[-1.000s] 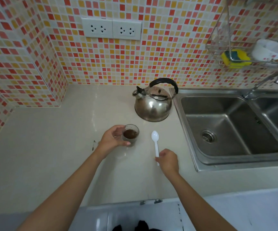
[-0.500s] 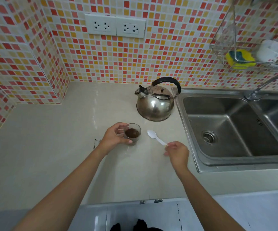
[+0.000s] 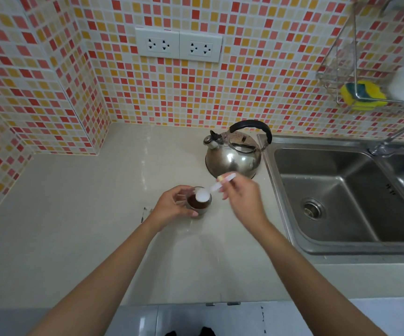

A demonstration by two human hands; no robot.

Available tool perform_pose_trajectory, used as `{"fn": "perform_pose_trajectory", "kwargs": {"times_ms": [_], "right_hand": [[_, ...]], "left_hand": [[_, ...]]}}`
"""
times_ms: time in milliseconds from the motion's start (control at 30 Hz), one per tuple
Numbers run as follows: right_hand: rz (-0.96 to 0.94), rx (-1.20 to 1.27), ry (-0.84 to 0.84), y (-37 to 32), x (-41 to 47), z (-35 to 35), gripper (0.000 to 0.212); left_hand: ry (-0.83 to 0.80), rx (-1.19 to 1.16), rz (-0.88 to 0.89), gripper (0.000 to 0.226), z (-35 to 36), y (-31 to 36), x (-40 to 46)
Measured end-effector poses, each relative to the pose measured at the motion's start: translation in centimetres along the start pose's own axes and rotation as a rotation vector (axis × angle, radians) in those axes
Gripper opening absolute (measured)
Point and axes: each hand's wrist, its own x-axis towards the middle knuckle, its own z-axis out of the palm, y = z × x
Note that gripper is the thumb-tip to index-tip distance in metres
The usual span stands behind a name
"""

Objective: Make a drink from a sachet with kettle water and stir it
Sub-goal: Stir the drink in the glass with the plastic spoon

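Clear glass cup (image 3: 199, 204) of dark brown drink sits gripped by the left hand (image 3: 171, 207); the right hand (image 3: 241, 194) pinches a white plastic spoon (image 3: 210, 191) over it.

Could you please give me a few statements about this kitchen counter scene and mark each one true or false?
1. The right hand holds a white spoon with its bowl over the glass. True.
2. The left hand is lifting the kettle. False: it grips the glass; the kettle stands untouched on the counter.
3. The glass holds a dark brown drink. True.
4. The spoon lies flat on the counter. False: it is held in the air.
5. The kettle stands inside the sink. False: it stands beside the sink.
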Motion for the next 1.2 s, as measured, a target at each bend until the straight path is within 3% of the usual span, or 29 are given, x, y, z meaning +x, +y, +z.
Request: {"fn": "perform_pose_trajectory", "kwargs": {"times_ms": [133,233,833,1200], "right_hand": [[-0.087,-0.214,-0.217,1.5,-0.3,3.4,0.024],[-0.093,-0.321,-0.265,2.0,0.1,4.0,0.026],[0.148,-0.263,-0.203,1.7,0.3,4.3,0.031],[0.134,-0.345,-0.251,0.5,0.8,5.0,0.019]], "left_hand": [[-0.016,0.025,-0.021,0.067,-0.1,0.2,0.0],[-0.018,0.047,-0.022,0.069,-0.1,0.4,-0.1],[-0.021,0.126,-0.041,0.068,0.2,1.9,-0.9],[-0.034,0.18,-0.035,0.065,0.2,2.5,-1.2]]}}
